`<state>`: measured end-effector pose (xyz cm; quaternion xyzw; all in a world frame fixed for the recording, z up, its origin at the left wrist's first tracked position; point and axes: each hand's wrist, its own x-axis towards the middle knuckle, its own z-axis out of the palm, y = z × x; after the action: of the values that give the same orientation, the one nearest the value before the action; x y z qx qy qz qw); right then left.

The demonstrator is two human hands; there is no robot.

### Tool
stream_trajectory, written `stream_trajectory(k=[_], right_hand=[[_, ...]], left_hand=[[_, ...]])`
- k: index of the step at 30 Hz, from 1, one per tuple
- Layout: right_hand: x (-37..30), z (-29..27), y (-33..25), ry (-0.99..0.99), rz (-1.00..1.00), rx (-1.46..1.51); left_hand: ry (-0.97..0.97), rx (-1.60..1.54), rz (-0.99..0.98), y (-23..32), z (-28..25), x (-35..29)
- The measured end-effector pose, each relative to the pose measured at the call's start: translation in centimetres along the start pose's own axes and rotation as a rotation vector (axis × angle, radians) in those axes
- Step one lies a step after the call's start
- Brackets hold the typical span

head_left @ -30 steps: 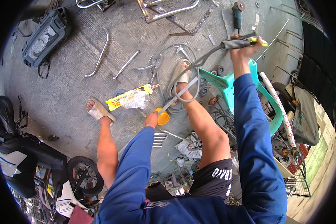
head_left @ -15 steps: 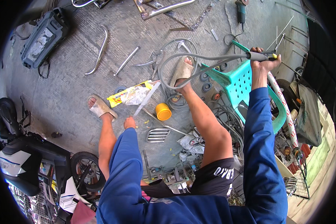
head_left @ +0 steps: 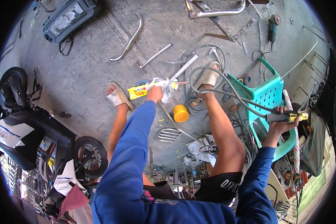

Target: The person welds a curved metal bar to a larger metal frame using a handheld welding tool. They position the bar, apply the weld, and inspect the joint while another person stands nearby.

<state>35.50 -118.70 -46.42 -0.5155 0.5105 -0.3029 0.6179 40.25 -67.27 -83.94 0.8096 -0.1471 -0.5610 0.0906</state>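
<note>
My left hand (head_left: pixel 155 94) is closed around a flat metal strip (head_left: pixel 184 68), which points up and to the right. That hand is over a yellow packet (head_left: pixel 137 92) and a clear plastic bag (head_left: pixel 168 95) on the floor. Thin rods (head_left: pixel 182 83) stick out beside the bag. At the right, my right hand (head_left: pixel 283 125) grips a welding electrode holder (head_left: pixel 278 118) with a black handle and yellow jaws. Its grey cable (head_left: pixel 233 83) loops leftward over my sandalled foot. A green plastic chair (head_left: pixel 267 95) is just beyond this hand.
A yellow tub (head_left: pixel 181 113) stands between my feet. Bent metal tubes (head_left: pixel 132 39) and an angle grinder (head_left: pixel 274 30) lie farther off. A grey case (head_left: pixel 69 19) is at the far left, a motorcycle (head_left: pixel 44 134) at the near left. Coiled cables (head_left: pixel 246 140) lie beside my right leg.
My left hand has moved away from me to the packet, still holding the metal strip. The right hand has come nearer to me with the electrode holder. The whole view has shifted.
</note>
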Motion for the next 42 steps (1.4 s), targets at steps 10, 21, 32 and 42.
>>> stream_trajectory(k=[10,21,32,42], right_hand=[[-6.8,1.7,-0.5,-0.041,-0.075,0.008],[-25.4,10.4,-4.1,-0.188,-0.064,-0.122],[-41.5,17.6,-12.0,-0.331,-0.229,-0.458],[-56.0,14.9,-5.2,-0.229,0.027,-0.171]], left_hand=[[0.77,0.246,-0.253,-6.6,-21.0,14.0],[1.09,-0.425,0.343,-11.2,-27.5,-15.4],[1.093,-0.534,0.034,-25.8,-34.7,-52.2],[1.129,-0.65,-0.003,-29.1,-20.1,-70.7]])
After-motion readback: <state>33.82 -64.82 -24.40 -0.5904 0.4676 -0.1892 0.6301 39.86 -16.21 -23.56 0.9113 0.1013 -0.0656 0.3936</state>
